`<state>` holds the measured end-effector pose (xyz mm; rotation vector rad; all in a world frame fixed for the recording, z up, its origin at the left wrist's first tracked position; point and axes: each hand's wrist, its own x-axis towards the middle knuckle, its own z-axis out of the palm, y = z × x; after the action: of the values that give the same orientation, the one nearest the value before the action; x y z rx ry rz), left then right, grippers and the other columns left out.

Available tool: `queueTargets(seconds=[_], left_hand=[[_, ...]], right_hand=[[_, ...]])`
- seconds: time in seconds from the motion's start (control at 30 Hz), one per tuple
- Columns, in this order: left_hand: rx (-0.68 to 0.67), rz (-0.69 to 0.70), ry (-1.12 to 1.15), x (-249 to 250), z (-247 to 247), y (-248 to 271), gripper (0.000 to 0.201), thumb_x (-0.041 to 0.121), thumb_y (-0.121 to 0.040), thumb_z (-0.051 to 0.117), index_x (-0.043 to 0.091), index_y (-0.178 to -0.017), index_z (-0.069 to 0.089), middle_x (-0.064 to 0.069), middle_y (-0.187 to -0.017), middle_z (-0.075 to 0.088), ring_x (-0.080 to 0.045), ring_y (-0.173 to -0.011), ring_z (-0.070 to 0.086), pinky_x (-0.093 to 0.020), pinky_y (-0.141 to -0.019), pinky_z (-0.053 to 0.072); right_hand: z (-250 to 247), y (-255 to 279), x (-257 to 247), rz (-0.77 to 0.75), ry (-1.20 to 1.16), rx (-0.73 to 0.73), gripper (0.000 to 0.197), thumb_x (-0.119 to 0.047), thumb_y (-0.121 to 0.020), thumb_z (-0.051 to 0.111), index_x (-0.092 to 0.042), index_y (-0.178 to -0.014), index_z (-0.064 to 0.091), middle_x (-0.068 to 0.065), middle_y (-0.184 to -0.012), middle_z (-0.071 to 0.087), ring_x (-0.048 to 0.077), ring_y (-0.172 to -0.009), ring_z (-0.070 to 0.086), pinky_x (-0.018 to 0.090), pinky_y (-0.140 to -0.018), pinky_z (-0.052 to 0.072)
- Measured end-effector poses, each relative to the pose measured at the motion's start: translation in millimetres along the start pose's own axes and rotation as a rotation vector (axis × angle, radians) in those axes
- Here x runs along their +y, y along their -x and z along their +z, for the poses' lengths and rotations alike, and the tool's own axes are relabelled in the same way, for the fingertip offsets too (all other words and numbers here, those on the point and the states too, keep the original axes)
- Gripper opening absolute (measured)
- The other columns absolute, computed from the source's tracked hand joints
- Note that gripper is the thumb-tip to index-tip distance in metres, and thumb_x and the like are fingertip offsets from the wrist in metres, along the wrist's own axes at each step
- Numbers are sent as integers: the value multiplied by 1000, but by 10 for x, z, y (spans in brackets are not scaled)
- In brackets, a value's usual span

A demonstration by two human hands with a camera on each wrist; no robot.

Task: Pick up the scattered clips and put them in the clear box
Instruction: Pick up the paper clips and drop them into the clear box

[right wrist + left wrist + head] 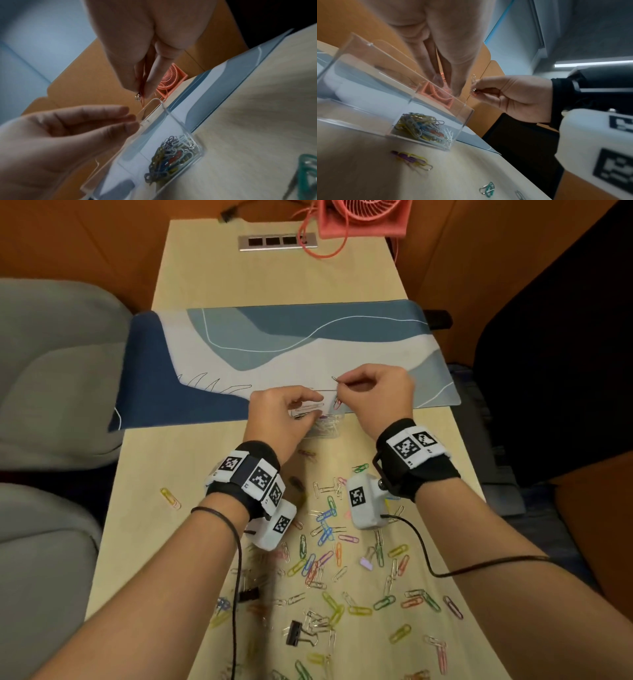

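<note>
The clear box [330,424] stands at the near edge of the desk mat, with coloured clips [423,128] heaped in one compartment [169,152]. My left hand [308,402] pinches the box's upright clear lid [150,108] between thumb and fingers. My right hand [340,385] hovers just above the box's right end. It pinches a few clips [473,86], one silver and one red [139,98]. Many scattered clips [325,529] lie on the wooden table near me, under both wrists.
A blue and white desk mat [274,354] crosses the table. A pink fan [363,217] and a power strip [277,241] sit at the far end. Black binder clips [294,633] lie among the paper clips. Grey seats [51,371] are left of the table.
</note>
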<state>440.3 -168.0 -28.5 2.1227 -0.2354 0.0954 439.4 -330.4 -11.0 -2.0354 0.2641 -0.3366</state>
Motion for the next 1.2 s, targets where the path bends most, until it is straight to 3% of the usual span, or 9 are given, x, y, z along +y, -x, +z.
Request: queueTargets(seconds=[0.23,0.47,0.6,0.7,0.8,0.93,1.03,1.1,1.2], left_hand=[[122,84,-7,-30,-137,79,20,14,-78,76,25,-95,77,11,-95,71,-5,-90,61,-25,-83,52],[119,67,22,-84,-346,600,20,11,-80,72,22,-95,75,7,-92,70,-5,-88,61,-20,-78,48],[1,9,41,-81,-472,1099,20,10,-80,72,23,-96,75,5,-93,70,-8,-85,63,-18,-75,49],[-58,-20,33,-61,-576,1586,19,9,-81,73,23,-94,76,2,-96,64,-6,-82,60,-13,-72,46],[-116,-102,-22,-127,-686,2165,21,12,-81,74,24,-98,75,1,-101,58,-1,-91,55,-8,-80,42],[-181,-222,-259,-268,-791,2956,32,21,-84,69,23,-115,67,1,-114,48,-16,-109,48,-22,-102,38],[-177,-285,-393,-319,-797,3449,50,27,-85,68,22,-133,55,-10,-139,36,-25,-130,33,-29,-111,27],[-173,-273,-486,-341,-754,3636,56,32,-88,62,23,-141,47,-15,-148,30,-29,-137,28,-40,-113,27],[-177,-190,-524,-290,-682,3723,50,30,-93,55,18,-141,48,-15,-146,37,-31,-135,29,-46,-112,33]], right_hand=[[182,13,-52,-344,298,-81,10,-9,-77,69,-14,-81,77,-1,-79,72,9,-66,64,21,-70,55],[180,70,-104,-359,587,-225,24,-22,-87,59,-15,-104,74,3,-101,70,20,-91,64,22,-81,45],[-54,321,-248,-345,532,-194,23,-20,-84,58,-17,-99,76,2,-94,72,18,-83,65,20,-80,47],[-303,834,-266,-255,469,-258,20,-20,-81,61,-17,-92,77,2,-85,75,18,-76,67,29,-82,54],[-522,1606,-192,-142,517,-438,15,-16,-81,64,-17,-89,77,3,-85,75,18,-76,67,30,-84,54],[-715,2684,-6,71,640,-607,20,-12,-85,60,-16,-96,76,1,-93,74,10,-72,62,19,-78,50],[-774,3326,163,191,695,-615,27,-5,-83,55,-14,-100,74,5,-100,70,19,-85,65,29,-82,55],[-753,3613,231,191,730,-567,31,1,-83,53,-11,-105,71,8,-101,63,24,-88,61,33,-80,55],[-661,3879,233,106,727,-508,38,9,-81,51,-6,-111,68,10,-101,60,24,-89,59,29,-78,53]])
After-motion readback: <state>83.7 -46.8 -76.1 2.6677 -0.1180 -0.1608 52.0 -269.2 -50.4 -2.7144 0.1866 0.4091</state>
